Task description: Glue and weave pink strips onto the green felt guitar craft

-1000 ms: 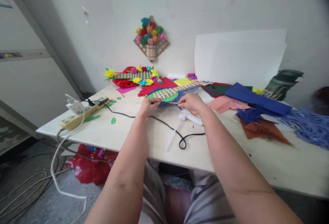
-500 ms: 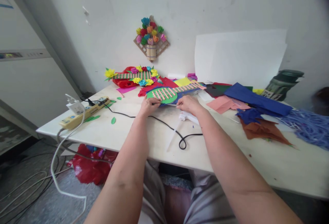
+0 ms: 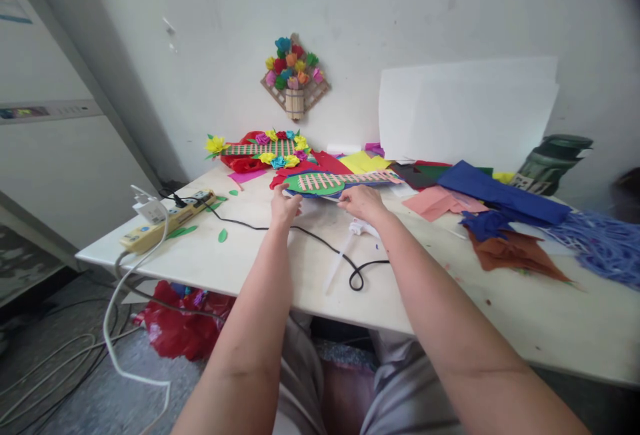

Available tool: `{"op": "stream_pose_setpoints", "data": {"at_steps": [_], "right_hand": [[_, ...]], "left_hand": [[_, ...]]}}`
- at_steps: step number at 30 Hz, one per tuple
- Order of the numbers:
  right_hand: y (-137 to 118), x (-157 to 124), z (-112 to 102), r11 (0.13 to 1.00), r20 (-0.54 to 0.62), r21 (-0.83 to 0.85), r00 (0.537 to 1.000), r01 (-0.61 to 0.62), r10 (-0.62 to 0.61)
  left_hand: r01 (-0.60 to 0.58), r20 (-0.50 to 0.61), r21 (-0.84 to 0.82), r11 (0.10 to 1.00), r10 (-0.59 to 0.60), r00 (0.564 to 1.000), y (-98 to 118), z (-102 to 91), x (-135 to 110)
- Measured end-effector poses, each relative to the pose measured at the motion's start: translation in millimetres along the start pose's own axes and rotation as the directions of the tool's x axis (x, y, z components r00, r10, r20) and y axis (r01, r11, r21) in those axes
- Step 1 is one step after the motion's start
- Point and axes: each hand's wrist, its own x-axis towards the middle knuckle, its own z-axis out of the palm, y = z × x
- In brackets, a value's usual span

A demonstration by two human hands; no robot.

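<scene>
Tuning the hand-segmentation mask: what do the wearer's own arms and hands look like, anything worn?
The left forearm and right forearm are bare, no sleeves in view. The left hand and right hand are ungloved. No watch, bracelet, cable or printed marking shows on either; rings are too small to tell.

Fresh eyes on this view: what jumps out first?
First, the many-coloured flower hanging on the pale wall, above the table. Next, the green guitar-shaped piece with pink strips, left hand and right hand at its near edge. Behind it, to the left, a flower-trimmed lookalike.
</scene>
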Motion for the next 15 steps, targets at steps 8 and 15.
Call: {"op": "stream_pose_setpoints", "data": {"at_steps": [8,15], "right_hand": [[-4.0,-0.7,2.8,1.000,-0.034,-0.010,0.999,0.012,-0.012],[-9.2,-1.5,2.5,1.000,-0.015,-0.015,1.000,0.000,0.000]], "left_hand": [[0.431,0.212,-0.565,0.703,-0.382,0.900,4.2,18.4,-7.9],[0.470,0.340,-0.613,0.635,-0.325,0.882,-5.5,24.7,-2.9]]}}
